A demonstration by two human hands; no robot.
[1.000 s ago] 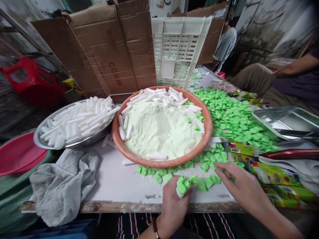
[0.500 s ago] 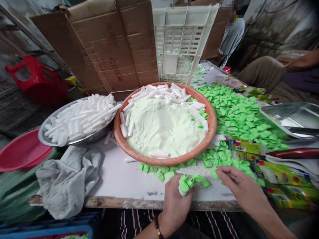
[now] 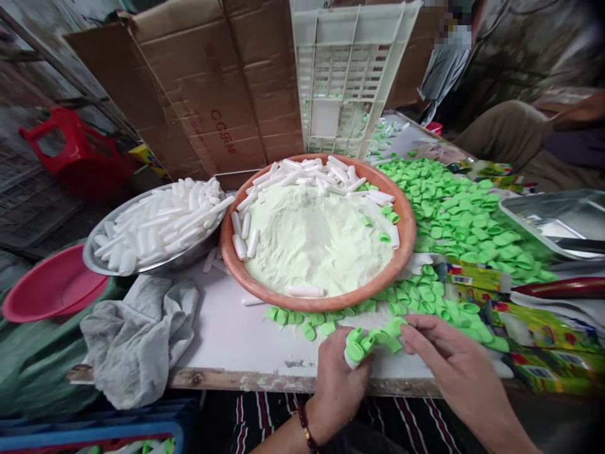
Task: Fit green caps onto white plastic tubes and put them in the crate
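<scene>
My left hand (image 3: 338, 394) grips a white plastic tube (image 3: 350, 360) whose end shows under a green cap (image 3: 355, 352). Several more green caps (image 3: 378, 337) lie against it in a short row. My right hand (image 3: 454, 359) rests its fingertips on the green cap (image 3: 394, 326) at that row's right end. A terracotta-coloured basin (image 3: 321, 296) of pale green powder sits just beyond both hands, with white tubes (image 3: 302, 176) along its far side. Green caps (image 3: 463, 221) lie heaped to the right.
A steel bowl (image 3: 155, 227) of white tubes stands left of the basin, above a grey cloth (image 3: 142, 340) and a red plastic basin (image 3: 54, 284). A white crate (image 3: 354, 82) and cardboard (image 3: 189, 94) stand behind. A steel tray (image 3: 553, 224) sits right. A seated person (image 3: 510, 132) is at far right.
My head view has shifted, so the table sits slightly higher and further right. My right hand has moved left and reached the row of green caps, closer to my left hand.
</scene>
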